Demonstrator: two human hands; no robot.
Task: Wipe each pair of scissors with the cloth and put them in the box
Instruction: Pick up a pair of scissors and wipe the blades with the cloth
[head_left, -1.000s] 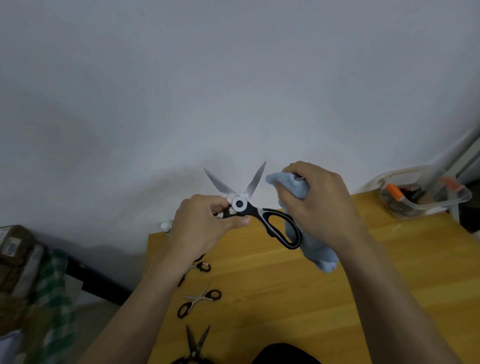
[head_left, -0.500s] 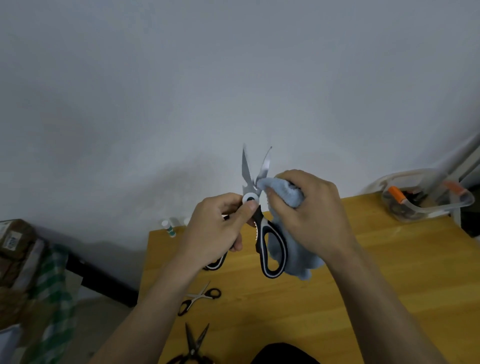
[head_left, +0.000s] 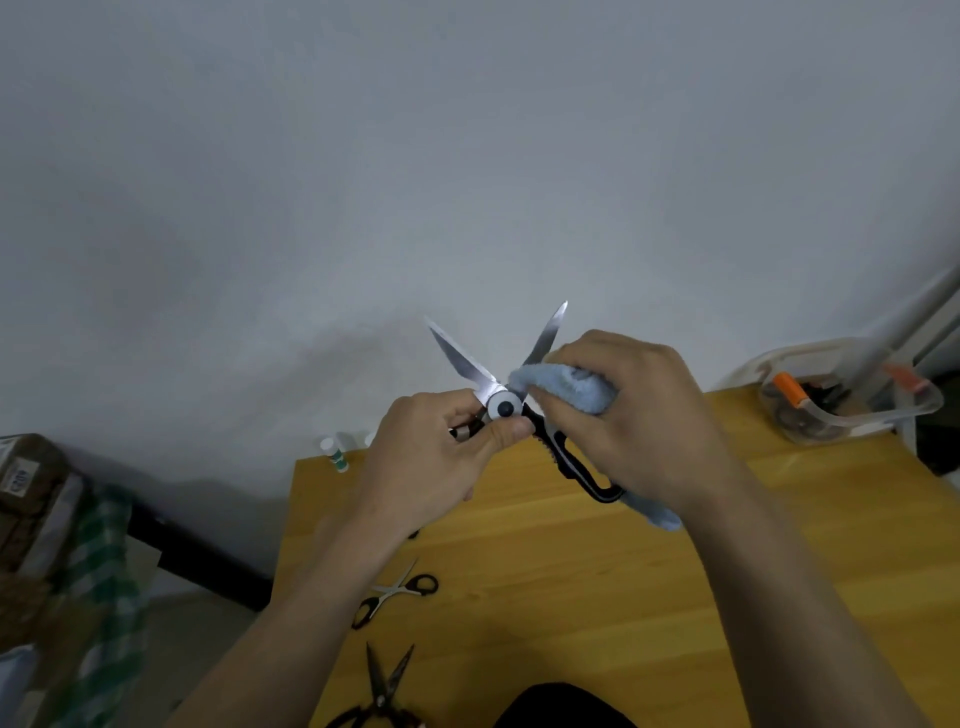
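So we had the big kitchen scissors (head_left: 506, 400) up in the air over the far end of the wooden table (head_left: 675, 597), blades spread wide in a V against the grey wall (head_left: 467, 156). Our left hand (head_left: 431, 467) was gripping them right at the pivot, thumb pressed just under the round white-and-dark hub, fingers curled round the handle on that side. Our right hand (head_left: 634, 415) had the light blue cloth (head_left: 566, 387) bunched up in its fingers and pressed against the base of the right-hand blade, close to the hub. A tail of the cloth hung out below the wrist, behind the black handle loop that stuck out toward the right.

Down on the table near the left edge lay a small pair of black-handled scissors (head_left: 397, 592), open a bit, and closer to us another dark pair (head_left: 382, 691) with its blades spread, partly cut off at the bottom of the frame. The clear plastic box (head_left: 852, 405) sat at the far right corner of the table, well apart from our hands, with something orange-handled in it. A little white-and-green bottle (head_left: 335, 454) stood at the far left corner.
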